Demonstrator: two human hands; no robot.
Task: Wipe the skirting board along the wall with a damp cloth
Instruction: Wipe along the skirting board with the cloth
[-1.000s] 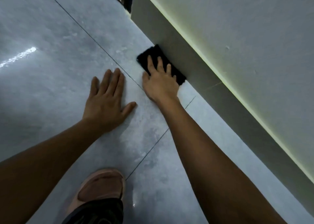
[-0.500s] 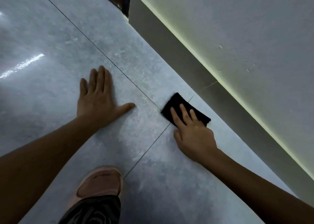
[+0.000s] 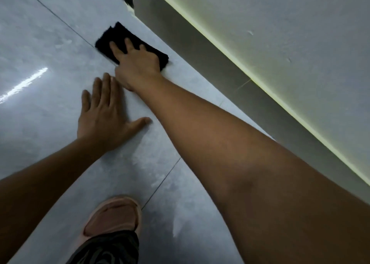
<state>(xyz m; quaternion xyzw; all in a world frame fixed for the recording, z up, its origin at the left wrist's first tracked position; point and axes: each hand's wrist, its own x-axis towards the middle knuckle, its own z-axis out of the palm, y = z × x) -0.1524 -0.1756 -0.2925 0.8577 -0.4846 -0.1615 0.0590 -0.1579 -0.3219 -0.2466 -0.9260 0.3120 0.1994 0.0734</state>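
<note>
Nearest to us a shoe [image 3: 112,215] stands on the floor [image 3: 50,33], just beside a tile joint. Further out our left hand [image 3: 104,121] lies flat on the tile, fingers [image 3: 98,91] spread and holding nothing, propping our weight. Our right arm crosses past it to the right hand [image 3: 138,65], which presses down on the cloth [image 3: 120,35]; its fingers [image 3: 128,44] are laid out flat over the dark fabric, pinning it and not clenched round it. The cloth lies on the floor, near the skirting [image 3: 230,71] but apart from it, with a strip of bare tile between. Beyond it the grey skirting runs along the foot of the wall [image 3: 280,33], with a pale bright line at its top edge. As we judge it, the step in hand is to bring the cloth to the board. To do it well, we should tip the palm toward the wall so the fabric meets the vertical face, keep the fingers wide for even pressure, and draw along the board in one long pass, covering the top edge and the corner at the floor. The left hand should stay planted so that we reach without leaning on the cloth.
</note>
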